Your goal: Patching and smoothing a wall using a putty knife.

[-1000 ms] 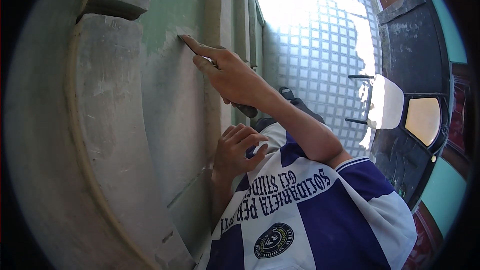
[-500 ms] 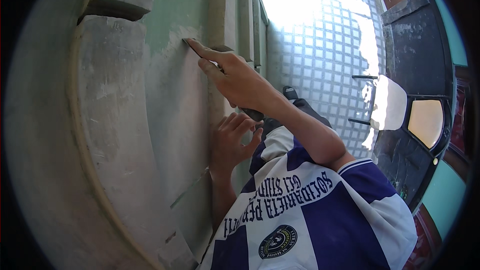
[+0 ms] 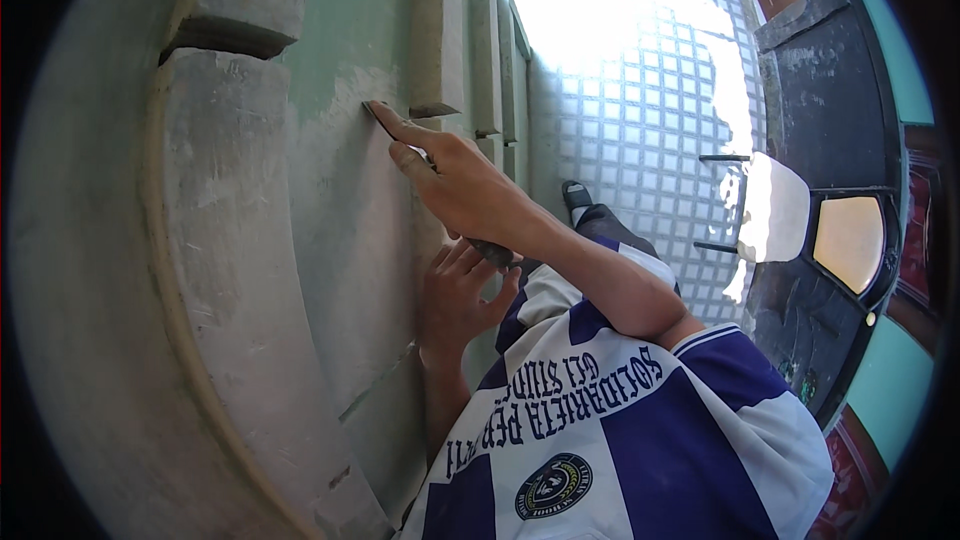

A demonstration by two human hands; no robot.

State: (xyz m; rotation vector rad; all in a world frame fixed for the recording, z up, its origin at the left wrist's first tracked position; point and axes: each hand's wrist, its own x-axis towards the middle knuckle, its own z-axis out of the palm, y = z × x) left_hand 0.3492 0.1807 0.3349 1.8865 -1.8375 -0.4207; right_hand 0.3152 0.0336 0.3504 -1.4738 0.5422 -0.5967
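My right hand (image 3: 455, 180) is closed round a putty knife (image 3: 490, 252), with its dark handle end showing below the palm. My index finger lies stretched along the thin blade, and its tip touches the wall panel (image 3: 345, 240). There the pale smeared coat meets green paint. Below the knife handle, my left hand (image 3: 462, 300) has its fingers apart and loosely bent, with the thumb held away. It appears to rest against the wall's raised edge; nothing is seen in it.
A raised grey moulding (image 3: 230, 190) with a gap near its top runs along the left. Raised blocks (image 3: 437, 30) line the panel's other side. Right of my legs lies a sunlit tiled floor (image 3: 620, 110). A pale-seated chair (image 3: 775, 205) stands by dark furniture (image 3: 835, 100).
The view has shifted a little. My right hand and the knife sit slightly lower in the picture, the blade still on the wall by the pale smear. My left hand stays near the raised edge.
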